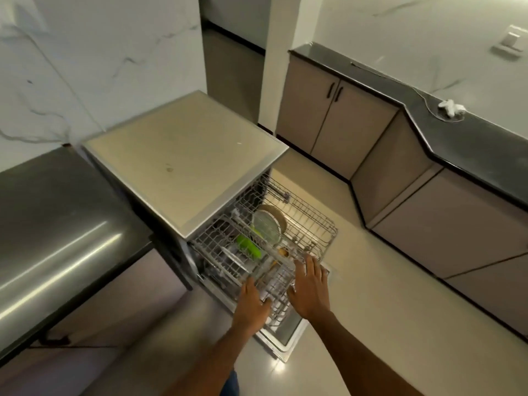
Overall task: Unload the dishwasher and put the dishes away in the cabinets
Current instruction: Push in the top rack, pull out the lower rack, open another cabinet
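Observation:
The dishwasher [183, 155] stands open in the middle, its door [288, 327] folded down to the floor. Two wire racks are pulled out. The upper rack [314, 221] holds a round steel plate [267, 225] standing on edge with a tan dish behind it, and a green item [248, 245] lies lower left. My left hand [253, 304] rests on the front of the lower rack [274, 284], fingers curled at its wires. My right hand [310, 284] hovers flat over the rack's front right corner, fingers spread and holding nothing.
A steel counter [57, 224] runs at the left beside the dishwasher. Grey base cabinets [337, 121] with a dark counter [471, 144] line the right wall; a white cloth [453, 107] lies on it. Pale floor lies between them.

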Motion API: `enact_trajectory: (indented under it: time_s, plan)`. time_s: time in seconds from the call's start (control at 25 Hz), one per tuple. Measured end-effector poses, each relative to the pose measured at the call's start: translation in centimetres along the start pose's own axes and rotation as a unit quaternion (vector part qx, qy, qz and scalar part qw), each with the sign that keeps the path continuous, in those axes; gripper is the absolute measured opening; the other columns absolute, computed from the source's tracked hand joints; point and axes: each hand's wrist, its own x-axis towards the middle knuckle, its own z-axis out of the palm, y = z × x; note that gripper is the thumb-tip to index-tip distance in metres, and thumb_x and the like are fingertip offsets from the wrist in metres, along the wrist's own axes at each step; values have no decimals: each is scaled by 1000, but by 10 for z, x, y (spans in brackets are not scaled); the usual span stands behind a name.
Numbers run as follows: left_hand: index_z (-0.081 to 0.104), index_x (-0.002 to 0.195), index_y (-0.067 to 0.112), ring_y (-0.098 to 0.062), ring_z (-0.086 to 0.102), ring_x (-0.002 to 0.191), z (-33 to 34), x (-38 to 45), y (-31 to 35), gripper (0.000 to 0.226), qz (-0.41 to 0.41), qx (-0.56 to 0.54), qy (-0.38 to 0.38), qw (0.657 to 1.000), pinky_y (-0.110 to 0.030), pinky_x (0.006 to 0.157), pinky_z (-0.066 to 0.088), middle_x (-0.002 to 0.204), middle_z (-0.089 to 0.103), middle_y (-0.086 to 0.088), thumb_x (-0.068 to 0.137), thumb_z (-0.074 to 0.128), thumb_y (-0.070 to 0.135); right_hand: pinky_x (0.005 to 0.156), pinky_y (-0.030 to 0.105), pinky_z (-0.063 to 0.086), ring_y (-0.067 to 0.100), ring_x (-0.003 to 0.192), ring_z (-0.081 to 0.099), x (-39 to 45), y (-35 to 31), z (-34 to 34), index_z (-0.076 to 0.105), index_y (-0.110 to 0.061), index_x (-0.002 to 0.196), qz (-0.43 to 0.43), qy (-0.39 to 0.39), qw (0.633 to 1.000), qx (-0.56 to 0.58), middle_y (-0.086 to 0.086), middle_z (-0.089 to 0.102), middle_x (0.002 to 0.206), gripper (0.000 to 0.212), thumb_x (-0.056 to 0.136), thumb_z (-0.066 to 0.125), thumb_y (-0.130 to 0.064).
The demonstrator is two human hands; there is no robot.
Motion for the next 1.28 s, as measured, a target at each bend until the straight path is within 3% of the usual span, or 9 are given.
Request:
enact_trajectory:
  time_s: [0.2, 0.32, 0.44, 0.64, 0.76, 0.96, 1.08, 1.16, 1.28]
  plan:
    - [9, 164, 8, -28, 23, 155, 42, 52, 24, 83, 15, 77, -109, 991, -34, 123, 26, 170, 13, -12, 102, 56, 37, 128, 52, 11, 39, 161, 9, 38, 42, -11, 28, -19, 161, 26, -28, 999, -29, 17, 12, 173, 79, 95, 65, -41]
    - [36, 156, 11, -27, 44, 144, 56, 83, 41, 64, -49, 23, -153, 987, -38, 119, 37, 158, 43, -12, 103, 55, 41, 129, 49, 11, 36, 160, 12, 67, 62, -15, 31, -20, 160, 31, -40, 999, -13, 14, 16, 173, 73, 97, 61, -41]
    - [62, 127, 13, -24, 63, 113, 66, 107, 50, 35, -113, -45, -133, 984, -34, 94, 51, 126, 66, -9, 103, 55, 37, 129, 48, 13, 36, 160, 15, 97, 78, -11, 33, -18, 159, 3, -69, 998, -13, 15, 21, 171, 72, 97, 62, -39]
    - [75, 97, 3, -32, 73, 96, 120, 158, 34, 49, -268, -155, -67, 948, -39, 85, 57, 100, 76, -19, 80, 53, 44, 113, 49, 44, 40, 140, 48, 164, 123, 28, 51, -11, 146, -15, -170, 984, 39, 18, 46, 155, 64, 90, 62, -40]
    - [68, 105, 4, -25, 70, 75, 172, 161, 42, 31, -372, -307, -42, 875, -36, 81, 61, 88, 74, -12, 98, 56, 31, 107, 41, 44, 37, 135, 51, 190, 146, 41, 53, -4, 144, 53, -232, 960, 147, 19, 49, 151, 54, 97, 67, -27]
    - [57, 114, 0, -16, 52, 60, 221, 152, 93, 34, -480, -484, 28, 731, -25, 55, 44, 75, 57, -9, 102, 61, 32, 112, 45, 47, 40, 133, 54, 228, 195, 88, 47, -2, 149, 280, -327, 871, 237, 22, 54, 148, 67, 99, 63, -44]
    - [56, 113, -4, -10, 56, 78, 221, 165, 102, 25, -478, -646, 147, 576, -28, 82, 56, 95, 56, -7, 106, 55, 20, 119, 55, 39, 47, 142, 46, 241, 200, 115, 64, -9, 132, 355, -352, 787, 361, 27, 50, 151, 42, 98, 66, -34]
    - [57, 100, -2, -16, 54, 81, 217, 175, 91, 24, -441, -717, 229, 489, -24, 90, 53, 98, 54, -5, 109, 45, 16, 108, 51, 51, 44, 128, 59, 248, 194, 129, 65, -12, 125, 376, -337, 754, 420, 17, 57, 145, 32, 97, 63, -28]
    - [63, 115, 14, -15, 49, 65, 215, 191, 65, 20, -459, -711, 272, 458, -22, 50, 45, 85, 56, -4, 106, 49, 26, 85, 35, 53, 27, 106, 60, 260, 175, 140, 66, -17, 120, 420, -297, 701, 494, 10, 58, 136, 35, 86, 67, -25]
